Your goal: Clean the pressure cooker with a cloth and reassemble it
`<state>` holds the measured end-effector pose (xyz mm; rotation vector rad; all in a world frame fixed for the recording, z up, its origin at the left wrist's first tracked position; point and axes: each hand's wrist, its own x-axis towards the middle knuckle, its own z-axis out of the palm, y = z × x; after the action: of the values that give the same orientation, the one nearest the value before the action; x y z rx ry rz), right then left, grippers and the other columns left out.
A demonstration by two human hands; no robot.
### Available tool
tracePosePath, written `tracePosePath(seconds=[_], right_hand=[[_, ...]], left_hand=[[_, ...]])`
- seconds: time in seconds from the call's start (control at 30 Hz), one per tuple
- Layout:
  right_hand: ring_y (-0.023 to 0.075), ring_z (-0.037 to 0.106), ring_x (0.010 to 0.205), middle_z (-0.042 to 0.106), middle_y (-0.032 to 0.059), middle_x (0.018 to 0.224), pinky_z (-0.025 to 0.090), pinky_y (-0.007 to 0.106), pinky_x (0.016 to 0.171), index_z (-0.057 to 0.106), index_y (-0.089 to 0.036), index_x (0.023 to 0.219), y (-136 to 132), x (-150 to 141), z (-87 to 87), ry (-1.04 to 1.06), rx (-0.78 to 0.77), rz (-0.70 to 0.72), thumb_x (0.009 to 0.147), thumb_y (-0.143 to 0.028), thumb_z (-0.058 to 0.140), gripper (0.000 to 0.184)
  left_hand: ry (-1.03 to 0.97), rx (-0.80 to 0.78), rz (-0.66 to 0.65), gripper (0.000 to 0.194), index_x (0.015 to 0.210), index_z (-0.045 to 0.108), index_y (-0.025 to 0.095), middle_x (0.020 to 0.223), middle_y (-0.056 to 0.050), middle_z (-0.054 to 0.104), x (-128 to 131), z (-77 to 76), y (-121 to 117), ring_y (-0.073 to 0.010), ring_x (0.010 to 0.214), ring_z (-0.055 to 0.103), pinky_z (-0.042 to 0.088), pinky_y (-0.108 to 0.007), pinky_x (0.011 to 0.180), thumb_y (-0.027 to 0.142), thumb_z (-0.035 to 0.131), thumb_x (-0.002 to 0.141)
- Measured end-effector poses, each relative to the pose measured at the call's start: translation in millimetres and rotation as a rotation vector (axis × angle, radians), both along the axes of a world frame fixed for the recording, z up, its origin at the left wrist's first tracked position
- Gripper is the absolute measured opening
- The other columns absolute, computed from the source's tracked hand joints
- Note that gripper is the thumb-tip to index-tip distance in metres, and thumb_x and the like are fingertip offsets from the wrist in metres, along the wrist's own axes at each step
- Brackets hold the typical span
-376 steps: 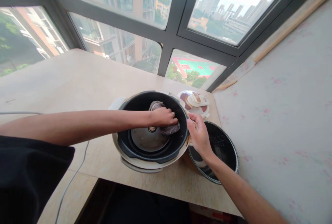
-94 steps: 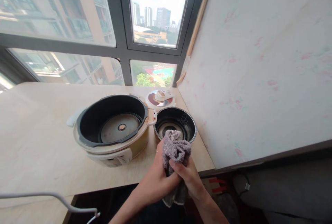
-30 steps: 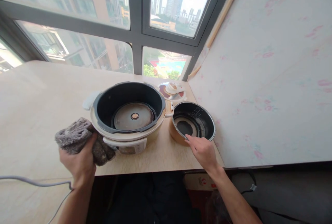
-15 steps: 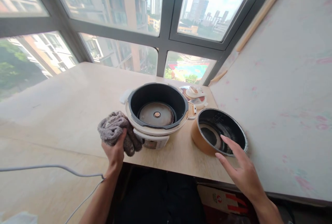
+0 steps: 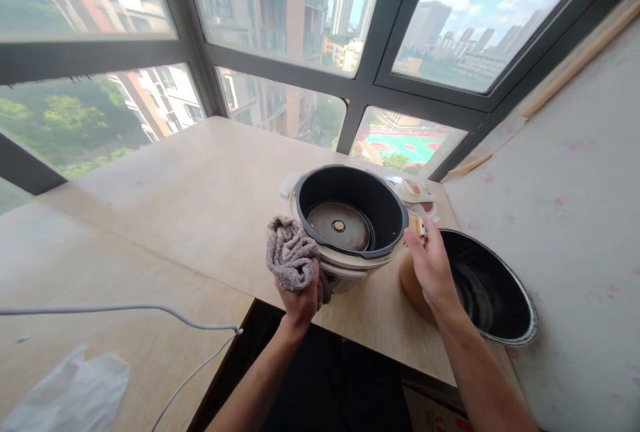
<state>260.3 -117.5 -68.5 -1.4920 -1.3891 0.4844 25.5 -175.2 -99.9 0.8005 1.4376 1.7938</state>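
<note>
A bunched grey-brown towel (image 5: 293, 255) is gripped in my left hand (image 5: 300, 299), close against the near left side of a white electric pressure cooker (image 5: 345, 265). The cooker has no lid on; its black inside and the round heating plate (image 5: 340, 224) at the bottom show. My right hand (image 5: 433, 265) is closed around the cooker's right side handle (image 5: 417, 225). Behind my right forearm, the inner pot (image 5: 505, 285), dark inside and brownish outside, sits on the table, its near side partly hidden.
The cooker's lid (image 5: 417, 192) lies behind it, near the window. A grey cable (image 5: 150, 309) runs over the wooden table (image 5: 165, 219) at left, with a crumpled white plastic sheet (image 5: 70, 392) at its near left. A papered wall (image 5: 580, 239) bounds the right side.
My right hand has moved from over the inner pot to the cooker's right handle and closed on it. The towel remains in my left hand. My view has turned left.
</note>
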Motion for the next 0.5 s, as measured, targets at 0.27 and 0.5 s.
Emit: tracePosePath(seconds=[0.27,0.5], right_hand=[[0.0343,0.04,0.147,0.043,0.0172,0.158,0.03,0.052,0.122,0.037,-0.015,0.156,6.0,-6.9,7.5,0.05,-0.106,-0.062,0.089,-0.068,0.058,0.088],[0.0331,0.036,0.149,0.037,0.0196,0.161,0.024,0.05,0.125,0.032,-0.013,0.158,1.0,-11.1,8.6,0.051,-0.104,-0.053,0.088,-0.074,0.054,0.095]], left_hand=[[-0.146,-0.063,0.011,0.049,0.108,0.07,0.017,0.111,-0.007,0.073,-45.6,6.5,47.0,-0.0257,0.113,0.068,0.054,-0.035,0.1,0.052,0.078,0.074],[-0.337,-0.123,-0.122,0.049,0.099,0.069,0.016,0.087,-0.003,0.072,-58.4,33.4,62.4,-0.0201,0.081,0.07,0.057,-0.028,0.072,0.046,0.084,0.063]])
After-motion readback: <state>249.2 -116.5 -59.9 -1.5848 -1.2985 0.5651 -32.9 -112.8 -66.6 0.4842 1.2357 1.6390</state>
